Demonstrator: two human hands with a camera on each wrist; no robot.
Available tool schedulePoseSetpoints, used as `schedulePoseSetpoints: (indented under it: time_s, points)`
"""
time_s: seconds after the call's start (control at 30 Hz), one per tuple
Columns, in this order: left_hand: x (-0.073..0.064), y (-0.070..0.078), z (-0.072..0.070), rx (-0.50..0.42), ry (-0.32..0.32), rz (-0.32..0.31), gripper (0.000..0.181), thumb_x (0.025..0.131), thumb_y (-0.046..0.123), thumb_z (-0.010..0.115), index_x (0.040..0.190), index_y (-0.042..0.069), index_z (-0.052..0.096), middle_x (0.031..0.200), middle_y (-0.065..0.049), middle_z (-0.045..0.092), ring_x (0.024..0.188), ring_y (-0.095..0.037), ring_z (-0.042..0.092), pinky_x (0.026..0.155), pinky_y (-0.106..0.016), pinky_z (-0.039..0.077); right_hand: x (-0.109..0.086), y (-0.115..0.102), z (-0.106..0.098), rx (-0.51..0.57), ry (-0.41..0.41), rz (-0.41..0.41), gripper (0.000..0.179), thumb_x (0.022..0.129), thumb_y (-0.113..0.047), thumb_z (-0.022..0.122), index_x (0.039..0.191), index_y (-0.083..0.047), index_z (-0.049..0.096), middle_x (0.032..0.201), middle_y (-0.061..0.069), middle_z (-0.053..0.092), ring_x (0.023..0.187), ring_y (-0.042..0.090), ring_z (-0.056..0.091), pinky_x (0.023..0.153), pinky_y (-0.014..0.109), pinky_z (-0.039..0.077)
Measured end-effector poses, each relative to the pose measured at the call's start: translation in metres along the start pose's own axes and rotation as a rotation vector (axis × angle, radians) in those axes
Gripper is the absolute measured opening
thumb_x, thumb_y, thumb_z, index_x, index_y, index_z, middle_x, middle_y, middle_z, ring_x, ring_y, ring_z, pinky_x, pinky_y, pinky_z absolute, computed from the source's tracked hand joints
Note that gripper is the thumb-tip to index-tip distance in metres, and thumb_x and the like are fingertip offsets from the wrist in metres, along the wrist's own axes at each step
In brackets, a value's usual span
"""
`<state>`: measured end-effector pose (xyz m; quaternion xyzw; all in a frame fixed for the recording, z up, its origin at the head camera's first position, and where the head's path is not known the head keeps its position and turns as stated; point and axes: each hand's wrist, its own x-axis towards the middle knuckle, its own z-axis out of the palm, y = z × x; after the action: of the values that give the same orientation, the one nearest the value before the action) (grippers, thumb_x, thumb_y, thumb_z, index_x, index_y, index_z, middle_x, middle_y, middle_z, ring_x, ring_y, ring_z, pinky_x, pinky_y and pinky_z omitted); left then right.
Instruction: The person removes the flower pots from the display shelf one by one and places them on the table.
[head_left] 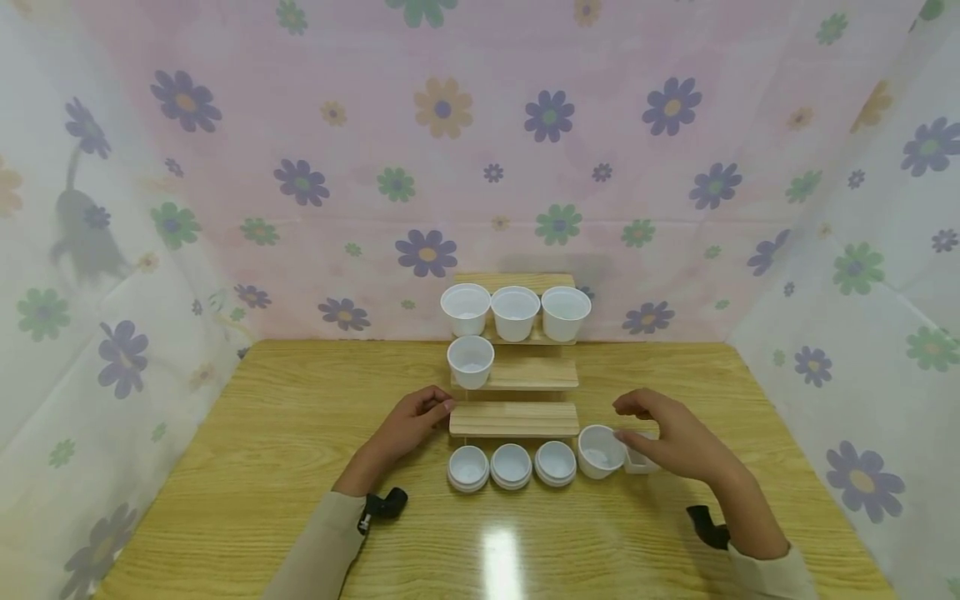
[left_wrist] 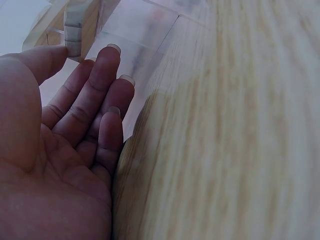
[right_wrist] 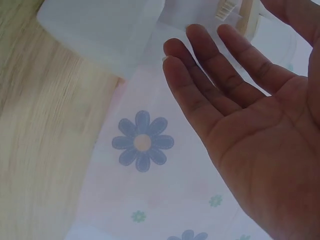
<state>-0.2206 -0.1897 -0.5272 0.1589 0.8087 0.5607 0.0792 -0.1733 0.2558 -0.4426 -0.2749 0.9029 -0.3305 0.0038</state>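
"Head view first: what's on the worktop (head_left: 300, 400)?"

"A stepped wooden shelf (head_left: 513, 420), by the middle of the far edge. Three white cups (head_left: 515, 313) line its top tier; a single cup (head_left: 471, 367) sits at the left end of the middle one. Three low pots (head_left: 512, 468) stand in a row before it, on the side toward the near edge."

"And right of those?"

"Another cup (head_left: 601, 458), with a square container (head_left: 640, 462) just beside it, partly hidden by the right hand (head_left: 678, 442). That hand hovers there, thumb and fingers apart, grasping nothing. The left hand (head_left: 408, 425) is at the left end of the lowest tier."

"Left wrist view: does it grip?"

"No. Four fingers lie close together, lightly bent; the thumb stands away from them, its tip at a wooden end of the shelf. Whether it presses, I can't tell."

"Right wrist view?"

"Bare palm, fingers loosely bent with small gaps. A pale vessel (right_wrist: 100, 35) fills the upper left, near the fingertips; which one, I can't tell. Flowered cloth (right_wrist: 142, 142) shows below."
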Motion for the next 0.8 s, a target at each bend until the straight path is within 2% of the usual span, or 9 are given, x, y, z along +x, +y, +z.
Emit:
schedulePoseSetpoints:
  time_s: [0.37, 0.8]
  points:
    - [0.001, -0.001, -0.001, -0.012, -0.014, 0.006, 0.022, 0.112, 0.027, 0.058, 0.119, 0.009, 0.069, 0.100, -0.004, 0.070, 0.094, -0.024, 0.065, 0.085, -0.034, 0.053, 0.017, -0.012, 0.005, 0.010, 0.066, -0.047, 0.035, 0.102, -0.019, 0.075, 0.133, -0.006, 0.064, 0.127, 0.005, 0.069, 0.116, 0.029, 0.069, 0.098, 0.053, 0.055]
    - [0.001, -0.003, -0.001, -0.009, -0.011, 0.021, 0.022, 0.112, 0.027, 0.059, 0.117, 0.009, 0.069, 0.099, -0.005, 0.069, 0.093, -0.025, 0.065, 0.084, -0.034, 0.053, 0.034, -0.030, 0.011, 0.053, 0.118, -0.101, 0.045, 0.098, -0.014, 0.079, 0.138, -0.001, 0.061, 0.130, 0.009, 0.068, 0.116, 0.030, 0.067, 0.098, 0.051, 0.056]
